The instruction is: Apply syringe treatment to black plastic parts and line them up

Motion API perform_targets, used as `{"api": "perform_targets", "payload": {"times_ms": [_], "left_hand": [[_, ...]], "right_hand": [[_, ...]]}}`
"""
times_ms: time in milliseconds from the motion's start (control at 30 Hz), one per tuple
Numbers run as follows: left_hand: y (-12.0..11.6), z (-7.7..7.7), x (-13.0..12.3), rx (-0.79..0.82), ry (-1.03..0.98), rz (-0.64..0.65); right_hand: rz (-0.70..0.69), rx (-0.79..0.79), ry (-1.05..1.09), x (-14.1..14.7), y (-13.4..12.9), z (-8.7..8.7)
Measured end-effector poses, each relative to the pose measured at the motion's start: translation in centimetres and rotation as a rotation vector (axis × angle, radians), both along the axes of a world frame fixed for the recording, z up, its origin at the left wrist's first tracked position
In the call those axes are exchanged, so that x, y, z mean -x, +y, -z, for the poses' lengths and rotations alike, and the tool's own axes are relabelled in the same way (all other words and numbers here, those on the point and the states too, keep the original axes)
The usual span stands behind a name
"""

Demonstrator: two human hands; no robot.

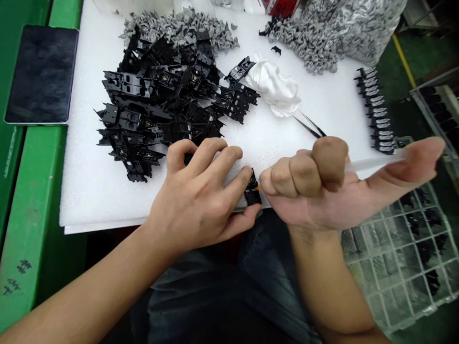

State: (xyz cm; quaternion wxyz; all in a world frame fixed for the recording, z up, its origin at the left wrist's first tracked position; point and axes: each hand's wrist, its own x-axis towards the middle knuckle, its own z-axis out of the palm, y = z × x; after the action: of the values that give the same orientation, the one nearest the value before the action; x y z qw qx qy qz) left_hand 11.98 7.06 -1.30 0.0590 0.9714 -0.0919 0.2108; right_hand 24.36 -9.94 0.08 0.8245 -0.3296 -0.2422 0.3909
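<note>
The left hand (195, 200) grips a small black plastic part (252, 191) between curled fingers and thumb at the near edge of the white foam sheet (107, 200) — the right hand (315, 186) clenches a translucent plastic tube (373, 163), its orange tip (257, 188) touching the part.

Beyond the fingers (210, 160), a white foam sheet (107, 200) lay on the green worktop (32, 229), carrying a heap of black plastic parts (158, 100), with tangled grey plastic pieces (179, 31) farther off. Up and to the right of the fingers were a crumpled white cloth (272, 86), dark tweezers (308, 126) and a neat row of black-and-silver parts (376, 112). Far left of them lay a black tablet (41, 74); below and right sat a gridded tray (405, 306) holding black parts.
</note>
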Motion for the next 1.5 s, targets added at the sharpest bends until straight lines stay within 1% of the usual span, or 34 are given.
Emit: {"api": "perform_targets", "payload": {"times_ms": [100, 167, 367, 633, 933, 1067, 1200, 1267, 1333, 1400, 1433, 1500], "left_hand": [[0.0, -0.1, 0.0, 0.036, 0.007, 0.021], [0.0, -0.1, 0.0, 0.048, 0.006, 0.025], [-0.1, -0.1, 0.1, 0.032, 0.023, 0.010], [0.0, -0.3, 0.1, 0.013, 0.020, 0.005], [-0.1, -0.2, 0.0, 0.043, 0.023, 0.006], [-0.1, -0.1, 0.0, 0.070, 0.042, 0.005], [0.0, -0.2, 0.0, 0.042, 0.036, 0.004], [0.0, -0.4, 0.0, 0.031, 0.038, 0.008], [0.1, -0.6, 0.1, 0.035, 0.030, 0.015], [0.1, -0.7, 0.1, 0.044, 0.007, 0.012], [0.1, -0.8, 0.2, 0.051, -0.007, 0.009], [0.1, -0.7, 0.2, 0.066, -0.017, -0.003]], "right_hand": [[-0.059, 0.036, -0.062, 0.0, 0.0, 0.0], [-0.082, 0.025, -0.075, -0.1, -0.1, 0.0], [0.063, -0.077, 0.058, 0.3, -0.3, 0.6], [0.052, -0.089, 0.067, 0.5, -0.3, 0.8], [0.092, -0.032, -0.015, 0.5, -0.1, 0.4], [0.106, -0.021, 0.011, 0.3, -0.1, 0.6], [0.086, -0.053, 0.079, 0.6, -0.2, 1.1], [0.094, -0.065, 0.075, 0.9, -0.4, 0.7], [0.167, -0.068, 0.012, 0.8, -0.6, -0.6], [0.317, -0.033, -0.130, -0.4, -0.8, -2.4], [0.410, 0.001, -0.229, -1.5, -0.8, -3.4], [0.582, 0.083, -0.457, -4.9, -0.6, -4.8]]}}
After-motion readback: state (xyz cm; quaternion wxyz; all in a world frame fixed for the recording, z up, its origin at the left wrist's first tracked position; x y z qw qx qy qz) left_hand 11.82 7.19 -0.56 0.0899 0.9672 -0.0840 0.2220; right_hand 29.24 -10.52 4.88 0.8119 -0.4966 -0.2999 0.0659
